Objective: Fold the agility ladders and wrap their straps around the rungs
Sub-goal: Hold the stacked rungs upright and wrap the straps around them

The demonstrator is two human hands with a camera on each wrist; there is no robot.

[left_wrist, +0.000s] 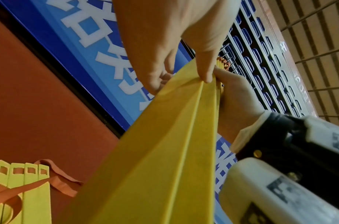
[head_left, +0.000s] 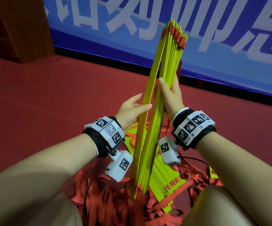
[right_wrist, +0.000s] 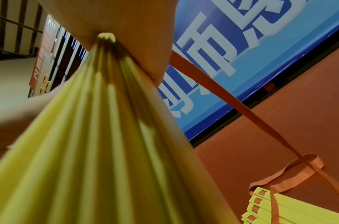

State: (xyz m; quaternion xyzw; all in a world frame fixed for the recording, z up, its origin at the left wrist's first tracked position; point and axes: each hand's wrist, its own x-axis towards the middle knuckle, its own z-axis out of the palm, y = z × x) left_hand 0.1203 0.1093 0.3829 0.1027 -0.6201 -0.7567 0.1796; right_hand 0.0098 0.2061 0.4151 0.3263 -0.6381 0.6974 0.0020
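Showing large white characters on the blue banner [head_left: 197, 30], all cropped, none fully readable. Bearing black-and-white coded squares, no words, on the wrist bands [head_left: 110, 129].

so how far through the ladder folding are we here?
Partway. Done: most yellow rungs are gathered into an upright stack gripped by the right hand. In hand: the left hand holds one separated rung beside that stack. Left: red straps lie loose on the floor, none wrapped, and more rungs lie flat underneath.
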